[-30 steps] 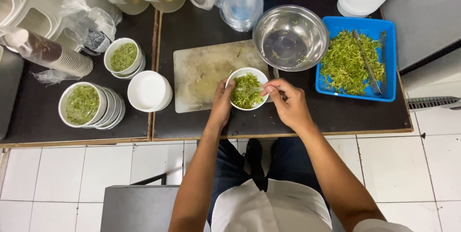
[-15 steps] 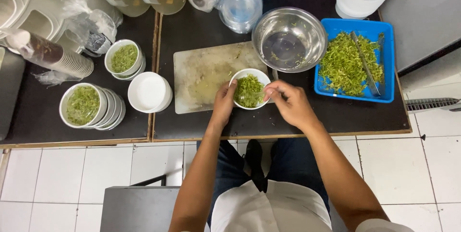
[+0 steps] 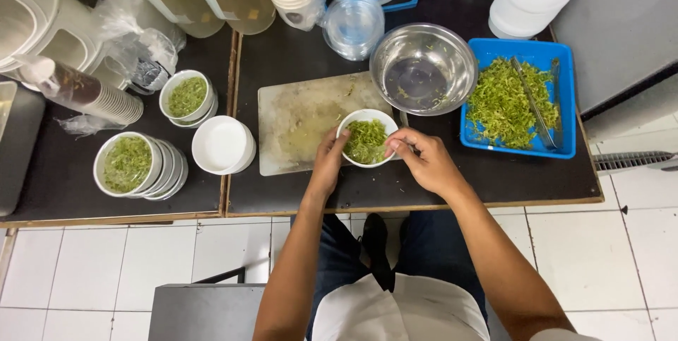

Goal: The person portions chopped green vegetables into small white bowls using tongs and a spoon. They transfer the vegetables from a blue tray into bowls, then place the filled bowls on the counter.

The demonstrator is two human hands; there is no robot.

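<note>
Barely shifted, both hands grip the white bowl (image 3: 366, 138) of shredded greens (image 3: 365, 141).

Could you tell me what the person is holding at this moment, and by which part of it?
The left hand grips the small round white bowl of shredded greens by its left rim; the right hand touches its right rim with the fingertips.

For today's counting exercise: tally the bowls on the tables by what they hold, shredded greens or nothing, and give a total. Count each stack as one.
White bowls with shredded greens: 3 (bowl between the hands, upper left bowl, left stack)
Empty white bowl stack: 1
Empty steel bowl: 1
Total: 5
</note>
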